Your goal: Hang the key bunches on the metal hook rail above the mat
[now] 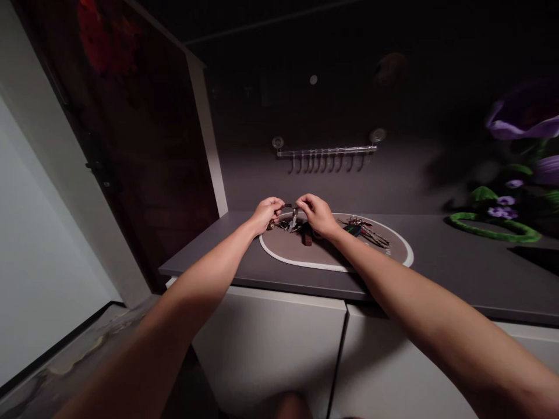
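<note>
Over an oval mat with a white rim (286,256), both hands are raised close together. My left hand (267,214) pinches a small dark item (287,205), with keys hanging just below. My right hand (315,212) has thumb and finger pressed together at the top of a bunch of keys (293,220). Beneath it a dark red block-like piece (308,239) lies on the mat. Right of my right wrist are a dark fob (353,230) and another pile of keys and chains (375,235).
A clear rail with several hooks (327,152) is fixed to the dark wall behind. Purple flowers (504,208) with a green fuzzy ring (493,234) stand on the dark countertop (454,267) at right. A dark door (144,145) is at left.
</note>
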Demonstrator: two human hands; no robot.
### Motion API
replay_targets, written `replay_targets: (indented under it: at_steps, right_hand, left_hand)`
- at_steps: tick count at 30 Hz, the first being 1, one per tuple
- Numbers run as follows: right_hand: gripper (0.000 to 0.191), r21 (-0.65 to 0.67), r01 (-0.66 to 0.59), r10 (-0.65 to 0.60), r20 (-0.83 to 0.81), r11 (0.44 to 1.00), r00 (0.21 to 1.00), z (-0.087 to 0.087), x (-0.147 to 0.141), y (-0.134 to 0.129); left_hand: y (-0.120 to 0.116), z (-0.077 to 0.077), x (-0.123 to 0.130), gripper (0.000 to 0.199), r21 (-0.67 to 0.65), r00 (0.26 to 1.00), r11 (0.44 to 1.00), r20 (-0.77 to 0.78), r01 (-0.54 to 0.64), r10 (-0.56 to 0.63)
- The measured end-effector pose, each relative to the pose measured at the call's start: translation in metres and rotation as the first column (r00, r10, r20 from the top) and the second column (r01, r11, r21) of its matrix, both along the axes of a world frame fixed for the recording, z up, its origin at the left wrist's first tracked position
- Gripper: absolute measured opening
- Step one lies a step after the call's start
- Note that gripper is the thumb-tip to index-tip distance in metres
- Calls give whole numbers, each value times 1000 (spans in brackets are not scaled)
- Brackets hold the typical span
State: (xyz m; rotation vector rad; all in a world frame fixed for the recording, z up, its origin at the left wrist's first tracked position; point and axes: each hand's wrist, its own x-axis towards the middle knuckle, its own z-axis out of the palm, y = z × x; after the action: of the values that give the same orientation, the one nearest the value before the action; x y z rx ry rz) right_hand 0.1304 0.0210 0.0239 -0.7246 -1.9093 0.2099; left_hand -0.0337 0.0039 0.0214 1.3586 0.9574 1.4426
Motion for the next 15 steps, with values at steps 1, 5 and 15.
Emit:
replay_targets:
  at_steps: [1,5,15]
  right_hand:
    - [17,-12,-4,3,-14,1000,1000,0,0,0]
    - [19,-39,-22,19,-80,999,997,0,1,2]
    - [24,-182,-160,136,-135,970,981,-3,0,5]
  left_hand:
    - [0,0,1,13,9,999,1000,-31,10,-10]
    - [-1,-4,3,25,41,980,997,-188,67,-59]
    - [-4,0,7,34,224,973,971,-227,84,-32]
